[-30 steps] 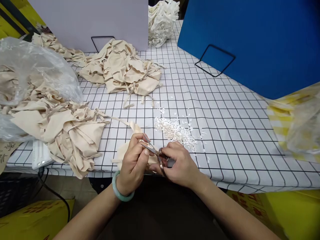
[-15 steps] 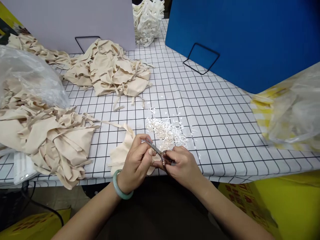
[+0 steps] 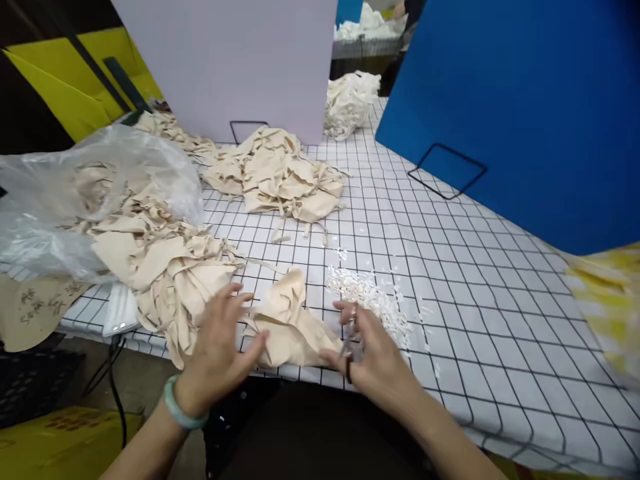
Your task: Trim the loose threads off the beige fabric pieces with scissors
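Note:
My left hand (image 3: 223, 343), with a green bangle (image 3: 183, 405) at its wrist, is open with fingers spread. It hovers between the beige fabric pile (image 3: 175, 260) on the left and a single beige fabric piece (image 3: 295, 333) lying in front of me. A thin strap runs from that piece toward the pile. In my right hand (image 3: 373, 353) I hold small scissors (image 3: 353, 343), blurred by motion, with the fingers in the loops. The thumb of that hand is at the right edge of the fabric piece. Small white and beige clippings (image 3: 370, 293) lie scattered just beyond my right hand.
A clear plastic bag (image 3: 100, 193) covers part of the left pile. Farther back lies another beige fabric heap (image 3: 280, 173), with a white bundle (image 3: 353, 103) behind. A lilac panel (image 3: 240, 67) and a blue panel (image 3: 525, 113) stand on the checked tablecloth (image 3: 480, 320).
My left hand has come away from the scissors, moved left and opened. The scissors stay in my right hand, lowered beside the fabric piece. The view has turned left.

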`<act>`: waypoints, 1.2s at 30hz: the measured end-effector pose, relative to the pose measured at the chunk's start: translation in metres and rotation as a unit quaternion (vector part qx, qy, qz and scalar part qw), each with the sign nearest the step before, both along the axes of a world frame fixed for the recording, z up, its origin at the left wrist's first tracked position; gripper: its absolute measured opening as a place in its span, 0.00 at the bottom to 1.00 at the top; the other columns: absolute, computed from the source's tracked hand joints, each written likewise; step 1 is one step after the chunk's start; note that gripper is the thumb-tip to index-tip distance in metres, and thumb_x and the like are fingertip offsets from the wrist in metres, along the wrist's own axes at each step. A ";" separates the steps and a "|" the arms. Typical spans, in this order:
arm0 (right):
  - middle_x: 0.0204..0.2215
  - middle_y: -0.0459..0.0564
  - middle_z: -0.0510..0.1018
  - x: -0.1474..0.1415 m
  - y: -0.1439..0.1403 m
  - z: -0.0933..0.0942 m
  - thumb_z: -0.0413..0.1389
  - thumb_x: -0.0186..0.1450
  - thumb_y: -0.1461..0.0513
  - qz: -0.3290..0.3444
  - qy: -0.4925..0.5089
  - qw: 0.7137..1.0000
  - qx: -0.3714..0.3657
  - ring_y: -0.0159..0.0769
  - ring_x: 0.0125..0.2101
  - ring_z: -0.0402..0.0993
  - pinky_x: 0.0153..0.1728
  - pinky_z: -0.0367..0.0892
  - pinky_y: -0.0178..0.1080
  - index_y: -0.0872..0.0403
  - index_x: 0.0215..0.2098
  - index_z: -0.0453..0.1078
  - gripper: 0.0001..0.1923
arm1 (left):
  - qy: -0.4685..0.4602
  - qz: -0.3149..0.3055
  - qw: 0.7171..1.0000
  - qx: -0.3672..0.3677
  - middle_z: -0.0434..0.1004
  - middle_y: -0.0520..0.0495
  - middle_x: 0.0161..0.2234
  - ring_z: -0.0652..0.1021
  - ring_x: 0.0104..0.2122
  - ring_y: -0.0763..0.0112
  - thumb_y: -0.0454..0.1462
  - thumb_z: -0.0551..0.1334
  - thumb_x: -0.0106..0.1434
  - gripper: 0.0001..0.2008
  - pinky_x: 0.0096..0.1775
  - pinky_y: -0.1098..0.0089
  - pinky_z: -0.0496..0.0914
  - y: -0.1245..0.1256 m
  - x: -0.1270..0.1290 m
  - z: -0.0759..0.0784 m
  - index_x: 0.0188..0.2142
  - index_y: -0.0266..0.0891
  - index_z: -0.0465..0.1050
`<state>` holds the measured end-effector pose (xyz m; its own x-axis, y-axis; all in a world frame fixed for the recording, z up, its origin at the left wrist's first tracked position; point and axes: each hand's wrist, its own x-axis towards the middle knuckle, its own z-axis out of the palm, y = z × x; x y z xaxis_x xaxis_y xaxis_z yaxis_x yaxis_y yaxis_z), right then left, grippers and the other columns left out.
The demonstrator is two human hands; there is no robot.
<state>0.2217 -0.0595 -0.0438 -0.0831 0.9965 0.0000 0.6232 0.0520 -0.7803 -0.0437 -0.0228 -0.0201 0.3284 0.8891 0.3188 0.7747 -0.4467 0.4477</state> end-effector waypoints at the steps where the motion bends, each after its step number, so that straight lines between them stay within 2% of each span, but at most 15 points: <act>1: 0.52 0.57 0.74 -0.014 0.005 -0.003 0.65 0.56 0.62 0.041 -0.010 0.999 0.012 0.51 0.49 0.73 0.43 0.72 0.51 0.49 0.43 0.62 0.20 | 0.024 -0.020 0.998 -0.050 0.63 0.33 0.59 0.66 0.60 0.45 0.38 0.66 0.62 0.27 0.58 0.46 0.64 -0.004 -0.001 -0.008 0.59 0.40 0.62; 2: 0.49 0.55 0.76 -0.027 0.009 -0.005 0.64 0.55 0.67 0.079 -0.024 0.996 0.016 0.49 0.46 0.73 0.41 0.72 0.49 0.50 0.41 0.62 0.20 | 0.033 -0.045 0.993 -0.104 0.65 0.34 0.58 0.69 0.57 0.47 0.37 0.64 0.62 0.29 0.55 0.49 0.68 -0.007 0.000 -0.015 0.61 0.40 0.60; 4: 0.37 0.49 0.76 -0.046 0.016 -0.007 0.58 0.51 0.74 0.130 -0.045 0.990 0.012 0.43 0.36 0.72 0.33 0.69 0.42 0.50 0.34 0.61 0.18 | 0.015 -0.084 0.978 -0.193 0.73 0.39 0.49 0.76 0.47 0.56 0.33 0.60 0.64 0.20 0.46 0.57 0.73 -0.009 0.001 -0.019 0.55 0.41 0.66; 7: 0.26 0.42 0.70 -0.051 0.030 0.004 0.51 0.49 0.76 0.149 0.013 0.989 -0.016 0.34 0.28 0.67 0.27 0.62 0.35 0.50 0.27 0.56 0.16 | -0.035 -0.098 0.963 -0.249 0.74 0.48 0.34 0.76 0.35 0.65 0.29 0.56 0.64 0.08 0.38 0.65 0.73 0.005 -0.003 0.000 0.38 0.40 0.71; 10: 0.26 0.42 0.69 -0.040 0.068 0.037 0.52 0.56 0.71 0.126 0.110 0.986 -0.014 0.33 0.27 0.66 0.27 0.62 0.35 0.51 0.30 0.61 0.09 | -0.083 -0.117 0.964 -0.222 0.73 0.49 0.30 0.73 0.29 0.69 0.30 0.56 0.65 0.06 0.30 0.69 0.70 0.048 -0.005 0.044 0.34 0.39 0.70; 13: 0.27 0.44 0.71 -0.033 0.137 0.091 0.55 0.60 0.66 0.081 0.159 0.983 0.045 0.33 0.27 0.67 0.27 0.64 0.37 0.51 0.31 0.62 0.05 | -0.125 -0.154 0.970 -0.141 0.73 0.48 0.29 0.71 0.26 0.72 0.33 0.58 0.66 0.06 0.26 0.71 0.68 0.119 0.017 0.105 0.32 0.37 0.70; 16: 0.25 0.43 0.71 -0.031 0.216 0.140 0.58 0.59 0.67 -0.034 0.180 0.972 0.144 0.33 0.26 0.68 0.28 0.64 0.38 0.51 0.31 0.62 0.09 | -0.162 -0.062 0.985 -0.009 0.76 0.45 0.33 0.74 0.32 0.68 0.31 0.59 0.67 0.04 0.34 0.66 0.72 0.197 0.053 0.158 0.36 0.34 0.73; 18: 0.30 0.45 0.74 -0.027 0.254 0.150 0.59 0.59 0.67 -0.103 0.156 0.960 0.208 0.33 0.29 0.70 0.31 0.65 0.39 0.51 0.32 0.61 0.10 | -0.145 -0.023 0.989 0.017 0.77 0.42 0.39 0.76 0.38 0.66 0.27 0.59 0.66 0.07 0.42 0.63 0.73 0.234 0.068 0.168 0.43 0.31 0.74; 20: 0.34 0.46 0.74 -0.022 0.269 0.135 0.60 0.60 0.65 -0.147 0.123 0.951 0.242 0.33 0.31 0.70 0.34 0.64 0.39 0.51 0.33 0.60 0.11 | -0.125 -0.014 0.992 0.012 0.76 0.39 0.46 0.76 0.44 0.64 0.26 0.58 0.66 0.12 0.47 0.61 0.72 0.244 0.068 0.150 0.49 0.30 0.72; 22: 0.33 0.45 0.73 -0.021 0.260 0.103 0.62 0.61 0.60 -0.133 0.096 0.965 0.207 0.33 0.31 0.69 0.34 0.64 0.39 0.50 0.34 0.62 0.11 | -0.102 -0.015 0.995 -0.006 0.75 0.38 0.49 0.75 0.48 0.62 0.27 0.57 0.68 0.12 0.48 0.59 0.72 0.222 0.054 0.109 0.50 0.32 0.71; 26: 0.28 0.44 0.73 -0.057 0.214 0.023 0.62 0.59 0.56 0.020 0.104 0.993 0.044 0.33 0.27 0.68 0.31 0.65 0.38 0.51 0.32 0.63 0.12 | -0.038 -0.010 0.998 -0.044 0.75 0.42 0.35 0.75 0.37 0.61 0.25 0.57 0.63 0.08 0.41 0.57 0.73 0.121 0.020 0.016 0.36 0.34 0.73; 28: 0.29 0.43 0.75 -0.092 0.198 -0.007 0.62 0.57 0.60 0.090 0.119 0.989 0.013 0.31 0.27 0.69 0.31 0.66 0.36 0.51 0.31 0.63 0.11 | -0.009 -0.007 0.999 -0.047 0.74 0.43 0.34 0.74 0.36 0.60 0.26 0.57 0.63 0.07 0.41 0.56 0.72 0.072 0.010 -0.015 0.33 0.35 0.72; 32: 0.27 0.41 0.72 -0.153 0.191 -0.029 0.60 0.52 0.66 0.179 0.134 0.975 -0.001 0.32 0.31 0.67 0.36 0.66 0.35 0.51 0.28 0.61 0.11 | -0.001 -0.003 1.000 -0.021 0.73 0.43 0.34 0.71 0.37 0.61 0.30 0.54 0.67 0.09 0.41 0.58 0.70 0.018 -0.004 -0.037 0.31 0.37 0.70; 34: 0.24 0.40 0.69 -0.158 0.190 -0.023 0.58 0.53 0.66 0.187 0.140 0.972 -0.005 0.31 0.29 0.65 0.35 0.65 0.36 0.51 0.27 0.60 0.09 | -0.079 -0.002 0.995 -0.057 0.72 0.44 0.33 0.72 0.36 0.63 0.33 0.55 0.69 0.10 0.40 0.61 0.70 0.009 -0.011 -0.036 0.31 0.38 0.69; 36: 0.25 0.41 0.67 -0.142 0.182 -0.007 0.56 0.57 0.63 0.181 0.151 0.972 -0.011 0.31 0.27 0.64 0.32 0.65 0.35 0.50 0.28 0.58 0.09 | -0.222 0.017 0.962 -0.160 0.74 0.44 0.34 0.74 0.37 0.64 0.39 0.56 0.71 0.11 0.41 0.62 0.72 0.007 -0.014 -0.031 0.33 0.37 0.71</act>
